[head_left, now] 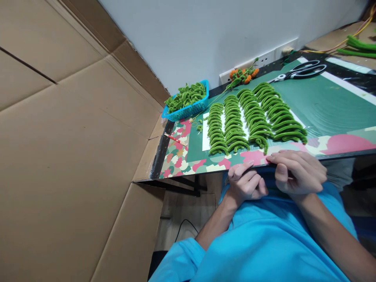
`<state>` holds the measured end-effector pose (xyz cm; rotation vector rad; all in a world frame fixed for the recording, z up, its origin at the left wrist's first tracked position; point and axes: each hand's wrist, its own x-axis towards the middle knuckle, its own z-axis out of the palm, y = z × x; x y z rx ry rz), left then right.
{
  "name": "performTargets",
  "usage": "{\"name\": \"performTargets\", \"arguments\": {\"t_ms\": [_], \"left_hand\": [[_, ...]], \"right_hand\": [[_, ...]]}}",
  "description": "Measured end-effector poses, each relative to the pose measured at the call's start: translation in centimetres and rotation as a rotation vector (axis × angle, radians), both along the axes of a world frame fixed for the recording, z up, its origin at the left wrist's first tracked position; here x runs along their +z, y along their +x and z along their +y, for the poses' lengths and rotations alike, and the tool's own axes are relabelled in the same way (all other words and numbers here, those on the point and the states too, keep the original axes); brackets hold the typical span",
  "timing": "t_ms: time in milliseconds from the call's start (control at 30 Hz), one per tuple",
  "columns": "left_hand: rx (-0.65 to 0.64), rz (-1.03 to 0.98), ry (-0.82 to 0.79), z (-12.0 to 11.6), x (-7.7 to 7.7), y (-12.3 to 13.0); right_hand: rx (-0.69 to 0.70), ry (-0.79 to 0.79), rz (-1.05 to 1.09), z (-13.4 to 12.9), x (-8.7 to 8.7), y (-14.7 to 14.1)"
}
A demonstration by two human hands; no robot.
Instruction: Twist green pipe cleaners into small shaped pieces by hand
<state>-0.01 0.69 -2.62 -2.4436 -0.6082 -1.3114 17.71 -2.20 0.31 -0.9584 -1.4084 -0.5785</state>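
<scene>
**Fuzzy and Green, All in Rows**

Lots of green curls (251,109), soft and fuzzy all over, like fat bits of yarn. All one bright green, with darker green down in the gaps. Each bent into a little arch, like a bean or a skinny banana. Lined up in four long rows, one snug against the next, on a white sheet (205,135) over the green middle of the worktop (349,143). Mostly neat, but messier at the near ends, with small curly tips poking out. In the third row from the left, one tip hanging down like a tail, onto the pink border.

At the near edge, two hands, side by side but apart: left hand (246,182) and right hand (302,172). Both narrow, with fingers curled in. Right fingertips just beside that tail. Hard to tell about anything pinched inside, with so much hidden from up here.

Behind the rows, on the left, a blue basket (188,111) with holes in its sides, full of green pieces (188,96) in a jumble. Near the wall (235,35), a bunch of orange and green bits (245,74). Farther right, scissors (289,74) with black handles. Far off right, long fuzzy green sticks (360,46).
</scene>
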Motion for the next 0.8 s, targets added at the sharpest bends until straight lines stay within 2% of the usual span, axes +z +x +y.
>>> {"name": "performTargets", "arguments": {"t_ms": [267, 433, 600, 800], "left_hand": [[0.006, -0.02, 0.027, 0.0, 0.4, 0.1], [0.028, 0.029, 0.03, 0.1, -0.2, -0.2], [0.016, 0.046, -0.022, 0.1, -0.7, -0.4], [0.021, 0.083, -0.006, 0.2, -1.0, -0.6]], "right_hand": [[-0.015, -0.004, -0.008, 0.0, 0.4, -0.1], [-0.009, -0.002, -0.005, 0.1, 0.5, -0.1], [-0.061, -0.035, 0.004, 0.1, 0.1, -0.1], [-0.021, -0.013, 0.002, 0.1, 0.6, -0.1]]}}
